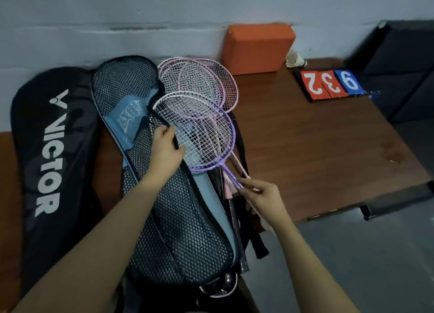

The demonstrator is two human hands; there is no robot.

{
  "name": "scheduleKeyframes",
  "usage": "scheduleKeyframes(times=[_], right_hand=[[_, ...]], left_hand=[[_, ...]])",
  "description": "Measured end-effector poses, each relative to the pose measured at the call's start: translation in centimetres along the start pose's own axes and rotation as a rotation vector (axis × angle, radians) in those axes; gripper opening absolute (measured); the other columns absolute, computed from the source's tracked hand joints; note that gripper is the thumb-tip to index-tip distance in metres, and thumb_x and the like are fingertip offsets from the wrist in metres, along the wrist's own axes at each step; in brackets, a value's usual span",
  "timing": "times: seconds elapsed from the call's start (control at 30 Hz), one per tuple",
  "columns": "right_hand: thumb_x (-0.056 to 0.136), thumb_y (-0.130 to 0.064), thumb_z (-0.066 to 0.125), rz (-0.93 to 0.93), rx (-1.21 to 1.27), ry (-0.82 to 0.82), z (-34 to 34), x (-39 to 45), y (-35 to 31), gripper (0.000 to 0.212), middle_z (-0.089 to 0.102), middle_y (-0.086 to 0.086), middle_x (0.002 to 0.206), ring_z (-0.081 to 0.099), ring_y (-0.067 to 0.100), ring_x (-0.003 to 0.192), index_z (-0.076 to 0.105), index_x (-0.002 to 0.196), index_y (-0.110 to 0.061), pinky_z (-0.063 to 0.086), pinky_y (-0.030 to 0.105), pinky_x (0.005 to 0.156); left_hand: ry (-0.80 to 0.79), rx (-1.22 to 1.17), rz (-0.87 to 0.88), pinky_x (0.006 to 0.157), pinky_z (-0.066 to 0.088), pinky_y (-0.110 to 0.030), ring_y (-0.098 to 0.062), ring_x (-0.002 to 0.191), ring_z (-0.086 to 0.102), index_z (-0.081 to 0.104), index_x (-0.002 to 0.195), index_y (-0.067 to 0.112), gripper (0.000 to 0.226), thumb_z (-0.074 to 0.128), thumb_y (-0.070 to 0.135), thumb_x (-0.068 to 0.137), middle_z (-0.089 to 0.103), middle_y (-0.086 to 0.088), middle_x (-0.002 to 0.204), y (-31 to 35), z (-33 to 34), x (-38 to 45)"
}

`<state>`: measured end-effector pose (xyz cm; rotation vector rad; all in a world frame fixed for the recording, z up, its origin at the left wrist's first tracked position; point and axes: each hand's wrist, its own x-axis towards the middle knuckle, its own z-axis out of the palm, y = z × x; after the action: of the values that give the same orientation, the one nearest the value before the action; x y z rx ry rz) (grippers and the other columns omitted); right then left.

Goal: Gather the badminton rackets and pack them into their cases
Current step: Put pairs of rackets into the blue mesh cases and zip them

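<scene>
At nine o'clock: black case (56, 153), lying flat and apparently shut against the wall (70, 19), set aside, probably waiting its turn.

Just right of it, toward the centre: mesh case (164, 207), unzipped, its flap thrown back leftward so the mouth gapes to the right. Left hand (165, 146) curled round the flap's edge, holding it up and out of the way of the incoming frames.

At the centre: purple racket (202, 134), head resting over the open mouth, angled so it can slide under the lifted flap. More pink rackets (199, 77) stacked at twelve o'clock, heads poking beyond the case top, not yet tucked in.

At five o'clock from the purple head: right hand (260, 193), pinching thin shafts near the throat, likely steering the heads into line. Dark handles bunched below the fingers, exact count unclear.

Farther right on the table (305, 160): orange block (258, 49) at one o'clock, shuttlecock (296, 61) and scoreboard (331, 83) at two o'clock, well apart from the packing.
</scene>
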<state>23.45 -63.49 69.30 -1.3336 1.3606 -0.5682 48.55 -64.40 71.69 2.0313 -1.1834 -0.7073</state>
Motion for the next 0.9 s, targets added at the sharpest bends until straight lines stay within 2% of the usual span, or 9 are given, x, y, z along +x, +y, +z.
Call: scheduleKeyframes(times=[0.13,0.2,0.27,0.37,0.5,0.57,0.63,0.7,0.9], right_hand=[[0.083,0.002,0.064,0.068,0.176,-0.149,0.6,-0.3,-0.6,0.035,0.066,0.003,0.062,0.053,0.020,0.041,0.068,0.111,-0.017,0.046,0.024,0.042],[0.082,0.005,0.064,0.115,0.254,-0.235,0.8,-0.4,-1.0,0.040,0.066,0.000,0.066,0.058,0.022,0.044,0.063,0.118,-0.012,0.050,0.025,0.044],[0.081,0.007,0.063,0.141,0.291,-0.289,1.2,-0.4,-1.1,0.042,0.063,0.001,0.071,0.062,0.029,0.052,0.063,0.119,-0.011,0.056,0.034,0.050],[0.081,0.004,0.066,0.122,0.220,-0.304,1.9,0.0,-1.3,0.042,0.063,0.006,0.079,0.064,0.032,0.062,0.065,0.118,-0.015,0.058,0.047,0.061],[0.081,0.005,0.065,0.122,0.205,-0.338,2.4,-0.4,-1.7,0.040,0.062,-0.001,0.070,0.064,0.029,0.055,0.066,0.113,-0.018,0.057,0.035,0.053],[0.081,0.007,0.063,0.133,0.193,-0.349,2.5,-0.8,-1.8,0.039,0.062,-0.001,0.068,0.062,0.029,0.052,0.066,0.113,-0.015,0.058,0.037,0.052],[0.081,0.008,0.063,0.146,0.156,-0.372,2.6,-0.9,-1.6,0.039,0.064,0.002,0.069,0.063,0.033,0.054,0.066,0.112,-0.016,0.058,0.041,0.055],[0.081,0.007,0.063,0.149,0.126,-0.383,2.8,-0.9,-1.5,0.040,0.065,0.003,0.070,0.063,0.035,0.057,0.066,0.114,-0.016,0.059,0.042,0.057],[0.084,0.007,0.061,0.172,0.111,-0.449,4.2,-1.1,-2.3,0.042,0.058,0.019,0.081,0.065,0.029,0.053,0.061,0.122,-0.011,0.057,0.035,0.051]], left_hand=[[-0.032,0.001,0.025,0.091,0.016,0.000,-0.021,0.130,0.032,0.024,0.145,0.008,0.065,0.056,0.006,0.089,0.019,-0.008,0.150,0.1,0.7,-0.6],[-0.065,-0.010,0.033,0.079,0.021,0.011,-0.022,0.120,0.044,0.021,0.146,0.010,0.067,0.054,0.003,0.088,0.016,-0.007,0.152,0.2,0.5,-0.6],[-0.089,-0.035,0.036,0.079,0.033,0.004,-0.021,0.106,0.054,0.022,0.146,0.014,0.066,0.053,0.003,0.089,0.015,-0.004,0.153,0.4,0.2,-0.6],[-0.098,-0.094,0.028,0.092,0.024,-0.003,-0.015,0.129,0.036,0.027,0.145,0.016,0.062,0.053,0.003,0.089,0.018,-0.001,0.152,0.8,-0.8,-0.5],[-0.023,-0.191,-0.005,0.091,0.015,-0.002,-0.014,0.136,0.024,0.028,0.144,0.016,0.062,0.050,-0.001,0.089,0.018,0.000,0.152,1.0,-2.2,0.6],[-0.019,-0.167,0.012,0.090,0.013,0.002,-0.012,0.137,0.020,0.026,0.145,0.016,0.063,0.049,-0.001,0.089,0.016,-0.002,0.153,1.0,-2.5,1.0],[-0.050,-0.151,0.029,0.074,0.017,0.014,-0.008,0.131,0.021,0.025,0.145,0.015,0.064,0.049,-0.003,0.088,0.014,-0.004,0.154,1.0,-2.4,0.8],[-0.075,-0.158,0.040,0.063,0.020,0.016,-0.008,0.133,0.021,0.025,0.145,0.016,0.065,0.049,-0.004,0.088,0.014,-0.003,0.154,0.7,-2.1,0.2],[-0.164,-0.160,0.100,0.069,0.020,0.015,-0.003,0.127,0.028,0.033,0.142,0.020,0.065,0.053,-0.004,0.085,0.022,0.002,0.152,0.4,-2.7,-1.3]])
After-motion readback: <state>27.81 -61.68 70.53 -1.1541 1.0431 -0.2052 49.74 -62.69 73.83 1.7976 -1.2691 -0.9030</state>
